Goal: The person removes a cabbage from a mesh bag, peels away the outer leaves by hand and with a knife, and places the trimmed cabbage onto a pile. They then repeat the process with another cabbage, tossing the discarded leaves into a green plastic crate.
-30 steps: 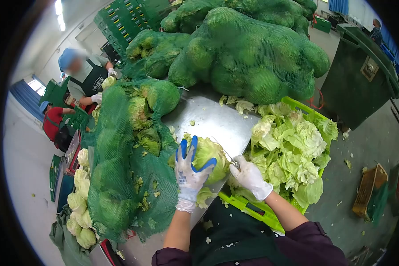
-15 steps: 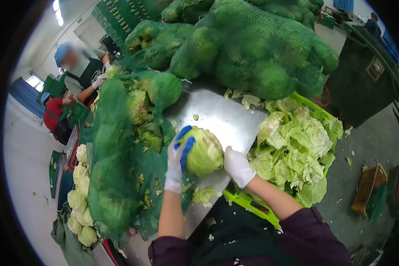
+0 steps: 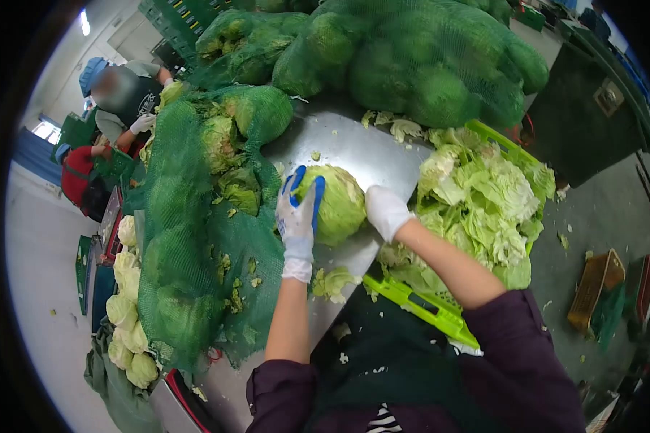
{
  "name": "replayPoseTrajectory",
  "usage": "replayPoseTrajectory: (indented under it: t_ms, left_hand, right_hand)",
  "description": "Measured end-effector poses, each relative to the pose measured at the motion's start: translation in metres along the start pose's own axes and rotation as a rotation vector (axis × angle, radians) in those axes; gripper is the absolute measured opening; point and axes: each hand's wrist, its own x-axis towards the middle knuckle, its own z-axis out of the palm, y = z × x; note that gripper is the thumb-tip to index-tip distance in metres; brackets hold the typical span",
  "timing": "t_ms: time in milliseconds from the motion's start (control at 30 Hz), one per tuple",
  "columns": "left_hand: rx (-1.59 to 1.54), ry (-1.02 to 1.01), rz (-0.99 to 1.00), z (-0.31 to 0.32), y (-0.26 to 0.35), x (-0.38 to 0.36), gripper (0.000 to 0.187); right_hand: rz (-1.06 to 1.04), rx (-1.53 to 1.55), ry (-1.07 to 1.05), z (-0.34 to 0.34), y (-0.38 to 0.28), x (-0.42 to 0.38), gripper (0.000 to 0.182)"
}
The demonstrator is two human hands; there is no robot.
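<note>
A green cabbage [image 3: 339,206] rests over the metal table [image 3: 325,141], tilted a little. My left hand [image 3: 297,216], in a white glove with blue fingertips, grips its left side with fingers spread around it. Against the cabbage's right side is my right hand [image 3: 388,213], white-gloved and curled closed; its fingertips, and anything in them, are hidden. Just below the cabbage lies a loose leaf [image 3: 334,283]. To the right, trimmed leaves [image 3: 484,206] fill a lime-green crate [image 3: 426,309].
Green mesh sacks of cabbages [image 3: 440,72] are piled at the back. An open mesh sack [image 3: 180,245] lies on the left, beside a row of pale trimmed cabbages [image 3: 123,310]. Two co-workers stand at far left, one in an apron [image 3: 137,97]. An orange crate [image 3: 596,292] sits on the floor.
Both hands and the cabbage appear higher in view, and the whole scene has shifted slightly. My left hand shows more of its back; its grip on the cabbage continues.
</note>
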Motion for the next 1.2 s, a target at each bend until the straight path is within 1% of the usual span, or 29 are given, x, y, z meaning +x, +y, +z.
replayPoseTrajectory:
  t_ms: [33, 67, 100, 167, 200, 233, 300, 367, 400, 433, 467, 500, 567, 600, 633, 700, 733, 767, 833, 867, 933, 967, 1000, 1033, 1100, 1133, 1167, 1200]
  left_hand:
    - [-0.020, 0.040, -0.027, 0.002, 0.000, 0.000, 0.042]
    - [-0.076, 0.040, -0.041, 0.005, 0.000, -0.003, 0.045]
    - [-0.075, 0.033, -0.035, 0.007, 0.011, -0.010, 0.045]
    - [0.490, 0.032, 0.111, 0.016, 0.041, -0.027, 0.049]
    - [0.525, 0.098, 0.334, 0.021, 0.026, -0.038, 0.051]
    - [0.555, 0.114, 0.380, 0.022, 0.034, -0.055, 0.053]
    - [0.531, 0.126, 0.493, 0.010, 0.020, -0.081, 0.059]
    - [0.112, 0.038, 0.334, -0.008, -0.002, -0.106, 0.064]
    - [-0.240, 0.050, 0.141, -0.015, -0.003, -0.112, 0.061]
    - [-0.613, 0.090, -0.097, -0.023, 0.022, -0.109, 0.055]
    - [-0.593, 0.106, -0.040, -0.030, 0.018, -0.104, 0.060]
    - [-0.572, 0.122, 0.020, -0.038, 0.013, -0.098, 0.065]
    - [-0.553, 0.093, 0.048, -0.046, 0.019, -0.079, 0.064]
    - [-0.531, 0.062, 0.046, -0.049, 0.022, -0.074, 0.063]
    - [-0.532, 0.067, 0.048, -0.048, 0.035, -0.069, 0.063]
    - [-0.384, 0.004, -0.091, -0.039, 0.058, -0.055, 0.064]
    - [-0.204, -0.017, 0.065, -0.029, 0.051, -0.048, 0.064]
    - [-0.381, -0.011, 0.069, -0.010, 0.045, -0.051, 0.063]
    - [0.468, -0.019, 0.267, -0.011, 0.022, -0.044, 0.064]
    - [0.543, -0.022, 0.322, -0.009, 0.015, -0.043, 0.065]
    - [0.503, -0.031, 0.322, -0.009, 0.024, -0.048, 0.066]
    - [0.463, -0.036, 0.323, -0.008, 0.027, -0.051, 0.067]
    - [0.390, -0.045, 0.327, -0.011, 0.026, -0.054, 0.071]
    - [0.393, -0.045, 0.334, -0.014, 0.025, -0.055, 0.071]
    - [0.330, 0.028, 0.217, -0.023, 0.024, -0.056, 0.073]
    - [0.409, 0.002, 0.113, -0.034, 0.029, -0.054, 0.077]
    - [0.323, -0.003, 0.097, -0.040, 0.017, -0.049, 0.074]
    - [0.466, -0.061, 0.060, -0.049, 0.026, -0.047, 0.072]
  right_hand:
    - [-0.039, -0.075, -0.081, -0.003, 0.002, 0.010, 0.014]
    - [-0.086, -0.153, -0.163, -0.005, 0.005, 0.020, 0.014]
    - [-0.082, -0.150, -0.155, -0.003, 0.010, 0.026, 0.014]
    - [-0.017, -0.190, -0.638, -0.006, 0.019, 0.035, 0.017]
    - [0.562, 0.494, -0.507, -0.026, 0.008, 0.010, 0.019]
    - [0.663, 0.615, -0.530, -0.029, 0.015, 0.007, 0.022]
    - [0.319, 0.362, -0.213, 0.004, 0.018, -0.003, 0.025]
    - [0.357, 0.423, -0.336, 0.007, 0.024, -0.015, 0.029]
    - [0.279, 0.503, -0.207, 0.021, 0.029, -0.024, 0.031]
    - [0.164, 0.441, -0.113, 0.027, 0.027, -0.027, 0.037]
    - [0.108, 0.315, -0.054, 0.032, 0.026, -0.031, 0.041]
    - [0.049, 0.190, 0.009, 0.021, 0.012, -0.039, 0.045]
    - [0.011, 0.287, 0.059, 0.017, -0.002, -0.048, 0.057]
    - [0.045, 0.245, 0.072, 0.008, -0.011, -0.053, 0.063]
    - [0.040, 0.243, 0.070, 0.005, -0.013, -0.052, 0.063]
    - [0.080, 0.296, 0.144, -0.002, -0.012, -0.048, 0.066]
    - [0.041, 0.232, 0.195, -0.002, -0.009, -0.043, 0.066]
    - [0.041, 0.232, 0.194, -0.007, -0.014, -0.041, 0.066]
    - [0.038, 0.159, 0.224, -0.017, -0.021, -0.035, 0.055]
    - [0.039, 0.159, 0.230, -0.020, -0.017, -0.025, 0.055]
    - [0.082, 0.102, 0.314, -0.019, 0.002, 0.004, 0.032]
    - [0.139, 0.229, 0.226, -0.011, 0.031, 0.028, 0.025]
    - [0.180, 0.210, 0.103, -0.011, 0.058, 0.044, 0.025]
    - [0.217, 0.194, -0.019, -0.011, 0.079, 0.053, 0.025]
    - [0.266, 0.222, 0.074, -0.008, 0.099, 0.058, 0.030]
    - [0.325, 0.166, -0.041, -0.034, 0.077, 0.044, 0.038]
    - [0.316, 0.164, -0.050, -0.045, 0.060, 0.031, 0.038]
    - [0.225, 0.222, 0.066, -0.047, 0.045, 0.014, 0.045]
